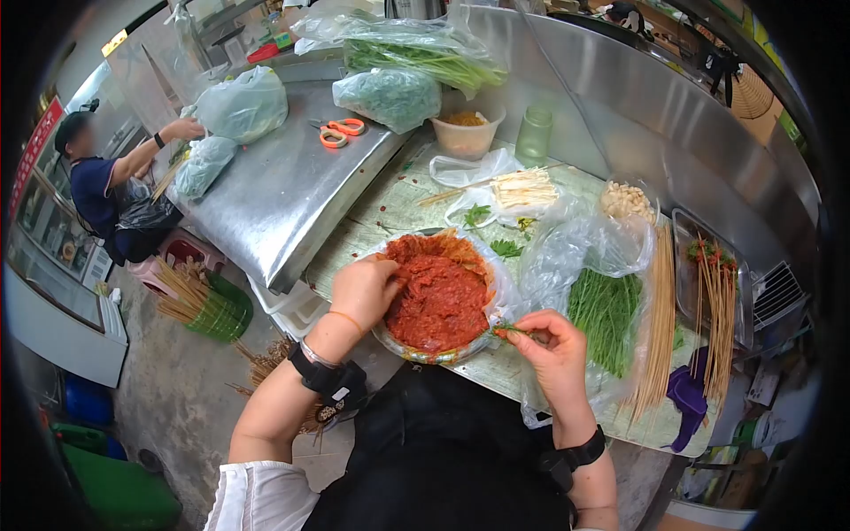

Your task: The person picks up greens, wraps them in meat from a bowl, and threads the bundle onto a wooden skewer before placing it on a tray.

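Note:
A bowl lined with a clear plastic bag (505, 274) holds red, paste-like minced meat (436, 305). My left hand (365, 290) is at the bowl's left side, its fingers bent together with the tips in the red mince; what lies between them is hidden. To the right of the bowl, my right hand (556, 347) pinches a green herb sprig (503, 331) smeared with red mince between thumb and fingers. Beyond that hand, long thin green stalks (606, 314) lie in an open plastic bag (580, 243).
Bamboo skewers (656, 327) lie at the right, beside a metal tray (740, 305) with loaded skewers (708, 274). Enoki mushrooms (524, 188), a tub (469, 137) and a green glass (534, 133) stand behind. Orange-handled scissors (341, 131) rest on the steel counter (274, 190). A co-worker (115, 181) sits left.

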The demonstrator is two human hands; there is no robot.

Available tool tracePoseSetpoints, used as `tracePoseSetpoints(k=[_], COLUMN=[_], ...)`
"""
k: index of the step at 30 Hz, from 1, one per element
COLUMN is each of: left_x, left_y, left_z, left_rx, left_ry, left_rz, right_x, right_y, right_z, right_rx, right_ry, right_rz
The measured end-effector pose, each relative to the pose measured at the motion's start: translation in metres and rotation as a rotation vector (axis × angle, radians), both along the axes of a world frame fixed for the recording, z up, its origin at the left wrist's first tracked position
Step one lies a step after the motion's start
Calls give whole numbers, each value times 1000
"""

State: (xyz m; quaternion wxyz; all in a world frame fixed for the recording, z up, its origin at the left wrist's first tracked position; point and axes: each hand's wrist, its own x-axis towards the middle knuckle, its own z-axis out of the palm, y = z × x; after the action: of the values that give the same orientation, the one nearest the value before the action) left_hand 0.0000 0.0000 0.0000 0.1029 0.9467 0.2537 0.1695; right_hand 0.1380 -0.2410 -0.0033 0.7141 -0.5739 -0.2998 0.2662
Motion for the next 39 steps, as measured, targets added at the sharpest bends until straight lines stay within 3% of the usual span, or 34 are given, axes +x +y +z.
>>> tracePoseSetpoints(k=[3,5,9,11,12,13,15,17,19,24,32,35,37,39], left_x=[21,24,25,17,14,12,7,4,4,4,7,7,6,8], left_y=[-26,-17,-5,15,16,13,7,7,1,-4,-11,-16,-15,-14], left_z=[-1,-13,-14,-28,-20,-13,2,0,1,-3,-11,6,4,-2], left_rx=[7,146,116,-401,-723,-722,-1183,-1269,-1526,-1583,-1433,-1598,-1415,-1397], left_ry=[45,77,96,-277,-334,-334,-477,-461,-604,-615,-571,-561,-509,-553], left_rz=[-24,-45,8,-24,-41,-39,31,-13,-39,-148,-162,-29,-148,-182], right_x=[5,-3,-2,0,0,-1,-3,-3,-3,-4,-7,-4,-1,-2], right_y=[-3,4,-1,-3,-2,-1,2,6,7,6,7,9,11,8], right_z=[6,6,4,3,4,4,4,3,2,4,5,8,14,18], right_rx=[-32,-27,-38,-27,-25,-27,-26,-80,-82,-97,-233,-225,-225,-249], right_ry=[-9,-13,-72,-54,-54,-22,5,-65,-89,-128,-295,-411,-402,-378], right_rz=[4,3,-17,-33,-34,-30,-19,9,17,17,-3,-8,0,12])
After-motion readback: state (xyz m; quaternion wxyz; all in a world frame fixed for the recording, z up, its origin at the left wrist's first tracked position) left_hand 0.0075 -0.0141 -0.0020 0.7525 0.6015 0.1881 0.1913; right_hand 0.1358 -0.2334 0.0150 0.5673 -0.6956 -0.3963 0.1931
